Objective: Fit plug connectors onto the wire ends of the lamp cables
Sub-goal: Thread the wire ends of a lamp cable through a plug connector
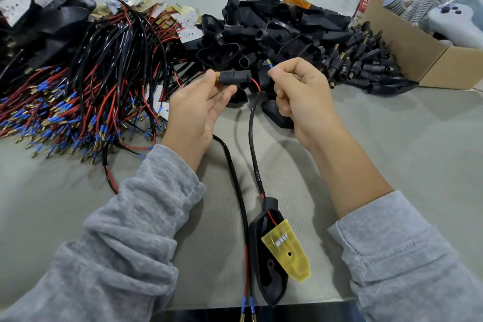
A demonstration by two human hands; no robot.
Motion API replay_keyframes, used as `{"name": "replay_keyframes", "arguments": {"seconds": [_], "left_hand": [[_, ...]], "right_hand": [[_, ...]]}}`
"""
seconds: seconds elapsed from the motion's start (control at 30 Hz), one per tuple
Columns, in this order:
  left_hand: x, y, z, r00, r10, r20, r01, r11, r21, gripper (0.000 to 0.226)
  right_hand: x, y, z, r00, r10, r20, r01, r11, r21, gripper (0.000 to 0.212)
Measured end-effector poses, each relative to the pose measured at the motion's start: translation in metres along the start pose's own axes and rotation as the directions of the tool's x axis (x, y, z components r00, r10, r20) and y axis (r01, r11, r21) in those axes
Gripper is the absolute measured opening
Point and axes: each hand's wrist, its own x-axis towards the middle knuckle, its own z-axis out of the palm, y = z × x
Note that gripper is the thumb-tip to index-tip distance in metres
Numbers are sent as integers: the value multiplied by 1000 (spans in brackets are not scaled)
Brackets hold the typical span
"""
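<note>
Black lamp housing (270, 266) with yellow board lies nearest; left hand (194, 110) pinches black plug connector (235, 77), right hand (300, 91) pinches blue-sleeved wire end (269, 64).

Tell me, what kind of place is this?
Probably a small lamp-assembly workshop. The table holds a big heap of red and black wires and a pile of black plastic housings, and the left hand holds a plug connector.

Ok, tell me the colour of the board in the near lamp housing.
Yellow board, head view.
</note>
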Motion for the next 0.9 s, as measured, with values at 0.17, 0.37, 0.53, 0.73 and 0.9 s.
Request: {"name": "replay_keyframes", "arguments": {"seconds": [0.17, 0.37, 0.53, 0.73, 0.9], "left_hand": [[1, -1, -1, 1000, 15, 14, -15, 1000, 12, 17], [2, 1, -3, 997, 46, 54, -50, 996, 76, 19], [1, 1, -4, 996, 40, 80, -47, 995, 89, 19], [1, 1, -5, 994, 52, 96, -63, 991, 121, 17], [3, 1, -6, 994, 31, 103, -46, 989, 143, 20]], "right_hand": [[-3, 4, 6, 996, -83, 28, 88, 959, -270, 12], [-1, 8, 4, 994, -108, 10, 105, 934, -341, 11], [0, 9, 4, 990, -141, -5, 129, 924, -361, 9], [-3, 6, 5, 982, -188, 3, 179, 926, -331, 7], [-3, 7, 5, 984, -181, -3, 169, 927, -334, 8]]}}
